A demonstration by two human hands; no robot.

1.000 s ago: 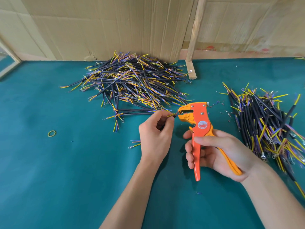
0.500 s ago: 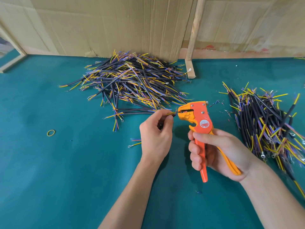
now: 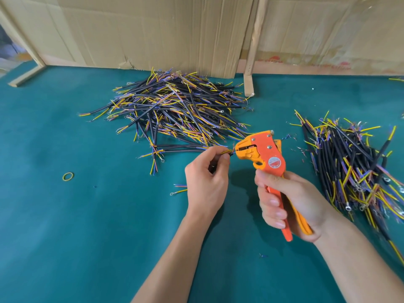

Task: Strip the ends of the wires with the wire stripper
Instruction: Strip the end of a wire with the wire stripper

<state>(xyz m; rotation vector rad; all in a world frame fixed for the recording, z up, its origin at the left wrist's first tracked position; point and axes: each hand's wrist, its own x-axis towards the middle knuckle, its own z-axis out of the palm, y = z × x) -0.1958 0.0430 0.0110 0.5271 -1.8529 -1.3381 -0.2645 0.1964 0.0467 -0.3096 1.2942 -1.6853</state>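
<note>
My left hand [image 3: 206, 180] pinches a short black cable; its yellow wire end [image 3: 226, 152] points right, just at the jaws of the orange wire stripper [image 3: 265, 155]. My right hand [image 3: 290, 204] grips the stripper's two handles, squeezed close together, with the tool head up and to the left. The cable's other end [image 3: 178, 191], with a ring terminal, sticks out to the left below my left hand. A large heap of black cables [image 3: 175, 110] with yellow and blue wire ends lies behind my hands.
A second bundle of cables [image 3: 354, 167] lies at the right on the green table [image 3: 87, 226]. A yellow rubber band [image 3: 68, 176] sits at the left. Cardboard sheets [image 3: 153, 29] and a wooden post [image 3: 253, 44] stand along the table's far edge. Small insulation scraps [image 3: 263, 256] dot the cloth.
My right hand has squeezed the stripper's handles together, from spread apart to nearly closed. The tool head stays at the yellow wire end, which my left hand keeps holding.
</note>
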